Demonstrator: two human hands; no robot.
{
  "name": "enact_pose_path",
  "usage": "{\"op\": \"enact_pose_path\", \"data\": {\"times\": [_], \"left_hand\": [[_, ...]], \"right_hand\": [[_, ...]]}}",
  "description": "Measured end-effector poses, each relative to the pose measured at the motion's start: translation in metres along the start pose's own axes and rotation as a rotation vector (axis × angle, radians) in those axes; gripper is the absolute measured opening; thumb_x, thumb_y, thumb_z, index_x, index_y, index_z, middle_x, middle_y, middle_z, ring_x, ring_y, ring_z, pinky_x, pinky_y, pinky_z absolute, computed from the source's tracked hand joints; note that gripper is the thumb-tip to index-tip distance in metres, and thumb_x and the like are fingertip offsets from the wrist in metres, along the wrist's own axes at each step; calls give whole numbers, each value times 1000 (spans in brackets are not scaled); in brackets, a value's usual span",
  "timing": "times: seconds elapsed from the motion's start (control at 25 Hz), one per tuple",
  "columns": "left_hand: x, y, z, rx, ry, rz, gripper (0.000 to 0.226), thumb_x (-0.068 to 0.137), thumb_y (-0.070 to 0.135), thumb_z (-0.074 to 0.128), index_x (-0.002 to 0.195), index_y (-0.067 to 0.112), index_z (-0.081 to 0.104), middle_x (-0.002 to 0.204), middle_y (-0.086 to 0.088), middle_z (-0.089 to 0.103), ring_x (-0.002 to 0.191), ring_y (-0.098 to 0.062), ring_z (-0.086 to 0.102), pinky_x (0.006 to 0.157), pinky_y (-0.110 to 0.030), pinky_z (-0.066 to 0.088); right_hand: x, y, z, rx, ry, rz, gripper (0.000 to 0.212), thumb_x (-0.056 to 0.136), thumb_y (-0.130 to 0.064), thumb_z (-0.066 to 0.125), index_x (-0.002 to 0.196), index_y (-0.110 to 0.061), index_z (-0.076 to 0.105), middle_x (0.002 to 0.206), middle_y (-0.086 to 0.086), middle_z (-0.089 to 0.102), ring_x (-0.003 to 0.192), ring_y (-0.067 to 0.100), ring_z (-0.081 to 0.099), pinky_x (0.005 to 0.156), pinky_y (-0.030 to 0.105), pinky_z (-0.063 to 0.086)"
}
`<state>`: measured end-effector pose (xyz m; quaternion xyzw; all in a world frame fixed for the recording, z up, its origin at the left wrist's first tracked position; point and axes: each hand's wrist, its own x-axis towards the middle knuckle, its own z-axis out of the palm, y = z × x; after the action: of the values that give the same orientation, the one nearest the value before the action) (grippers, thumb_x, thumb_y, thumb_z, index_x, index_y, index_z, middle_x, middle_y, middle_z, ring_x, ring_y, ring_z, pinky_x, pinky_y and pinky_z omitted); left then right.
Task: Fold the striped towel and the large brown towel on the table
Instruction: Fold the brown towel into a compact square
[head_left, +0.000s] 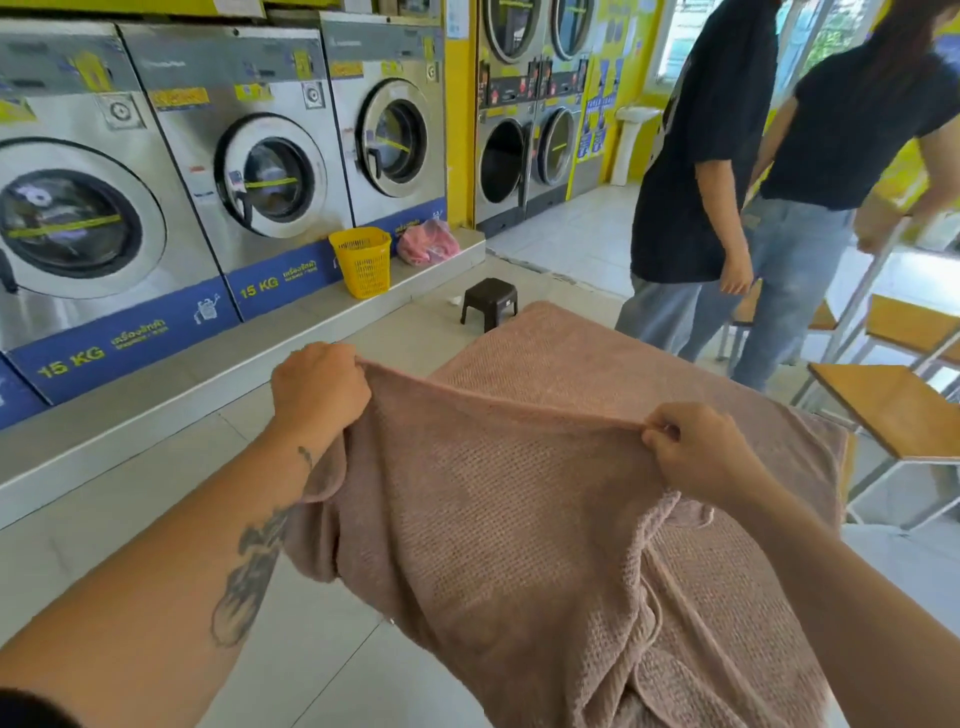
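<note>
At the centre of the frame the left hand (318, 391) is clenched on one corner of the large brown towel (519, 519), knuckles up, the cloth pinched at its upper right side; right of centre the right hand (698, 451) grips the same top edge between thumb and fingers; the edge runs taut between the two hands, sloping down to the right. Below them the towel hangs in loose folds to the bottom of the frame; behind them its far part lies spread flat, covering the surface under it, toward the upper middle. A tattooed forearm runs from the lower left up to the left hand. Beyond the towel a small dark stool (489, 302) stands on the tiled floor; further up and left a yellow basket (361, 261) sits on the step before a row of washing machines (244, 156); in the upper right two people (727, 156) stand beside wooden chairs (893, 405).
</note>
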<state>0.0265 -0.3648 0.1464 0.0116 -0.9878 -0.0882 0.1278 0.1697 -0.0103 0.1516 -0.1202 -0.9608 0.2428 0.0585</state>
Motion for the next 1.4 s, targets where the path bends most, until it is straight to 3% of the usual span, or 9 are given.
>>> {"op": "enact_pose_path", "data": {"times": [0.08,0.24,0.36,0.56,0.84,1.0,1.16,1.28,1.4], "left_hand": [[26,13,-6,-5,-72,-74,26,88,15,50,108,11,65,115,-18,64,106,-41,60,80,-42,48],[57,79,-15,-325,-101,-87,28,92,9,49,118,6,61,126,-23,59,114,-44,55,80,-40,42],[53,144,-14,-463,4,48,37,91,12,45,123,13,64,129,-20,57,117,-40,53,95,-44,46],[17,248,13,-626,27,175,42,90,7,38,115,17,69,131,-17,47,116,-33,47,102,-36,35],[-17,402,38,-564,88,72,31,98,17,40,115,21,65,134,-15,46,121,-31,47,99,-36,37],[-28,476,51,-426,-10,0,31,95,21,42,115,23,65,135,-14,45,122,-35,48,104,-45,40],[-35,519,59,-357,-34,-39,24,86,25,38,82,28,61,119,-16,55,115,-38,50,97,-51,47],[-35,553,69,-355,-30,-46,33,90,17,40,101,23,71,121,-17,56,118,-35,50,101,-42,45],[-30,580,84,-385,-29,-73,35,89,17,40,102,21,73,119,-14,62,112,-35,55,95,-43,51]], "right_hand": [[-7,9,-4,-8,-99,-1,20,94,-20,60,76,-28,65,80,-6,66,76,10,59,62,30,42],[-24,30,-11,10,-247,42,26,90,-12,60,67,-26,59,70,-6,60,70,15,56,63,30,41],[-38,54,-31,48,-132,132,37,92,-11,58,58,-22,49,60,-5,51,61,14,49,61,32,37],[-33,124,-83,121,78,214,25,91,-15,60,69,-2,60,71,17,62,71,26,58,63,34,39],[14,266,-137,281,103,202,23,90,-14,57,71,-3,62,65,9,59,66,25,56,58,33,38],[58,329,-168,239,48,147,28,94,-22,54,93,2,69,87,22,70,84,33,64,63,33,46],[91,371,-189,240,36,120,25,94,-26,54,93,-11,74,89,9,74,86,26,66,81,42,57],[109,387,-198,215,9,71,21,94,-25,52,91,-22,72,85,-1,71,82,17,64,73,35,54],[131,397,-203,197,-45,22,20,95,-22,51,90,-23,70,85,-3,68,74,10,60,57,25,47]]}}
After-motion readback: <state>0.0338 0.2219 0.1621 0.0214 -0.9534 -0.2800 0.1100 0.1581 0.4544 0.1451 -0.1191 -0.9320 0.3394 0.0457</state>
